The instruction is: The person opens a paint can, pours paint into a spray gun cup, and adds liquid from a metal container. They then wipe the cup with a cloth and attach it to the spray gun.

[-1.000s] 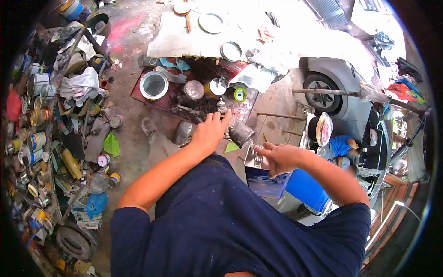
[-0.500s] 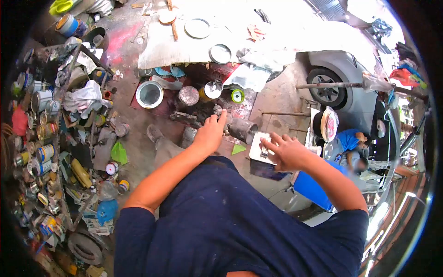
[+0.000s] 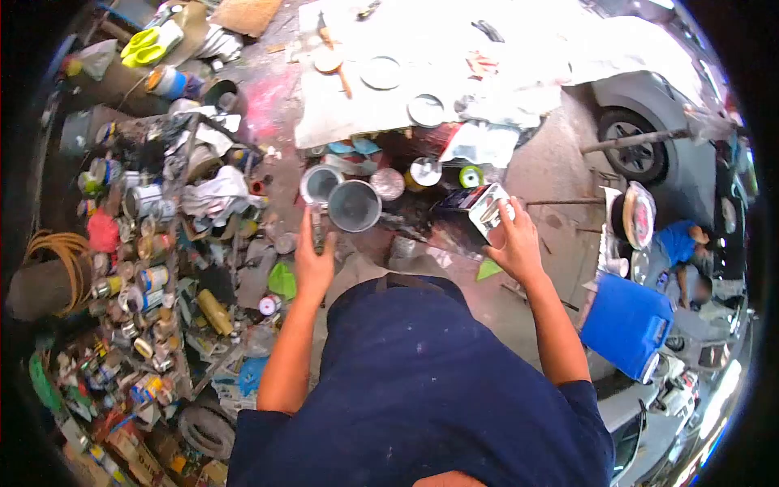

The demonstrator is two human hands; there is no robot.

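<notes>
My left hand [image 3: 315, 264] is raised at the left of the middle, its fingers closed around a grey metal part beside an open metal cup [image 3: 355, 208]. The cup's mouth faces up towards me, showing a bare grey inside. My right hand [image 3: 516, 243] grips a rectangular tin can [image 3: 480, 209] by its pale top, where a handle shows. This can is tilted, with its dark printed side turned left towards the cup. Behind the cup, an open paint tin [image 3: 321, 185] is partly covered by it. A round speckled lid [image 3: 387, 184] lies close by.
A white-covered table [image 3: 365, 105] with lids and sticks stands ahead. Crowded shelves of cans [image 3: 150, 280] fill the left. On the right are a blue jerrycan [image 3: 625, 325], a car wheel [image 3: 633, 146], a metal bar [image 3: 621, 144] and a seated person in blue [image 3: 680, 243].
My left hand has moved left, and the cup has come up with its mouth facing me. My right hand has lifted the tin can forward and tilted it. The view has shifted.
</notes>
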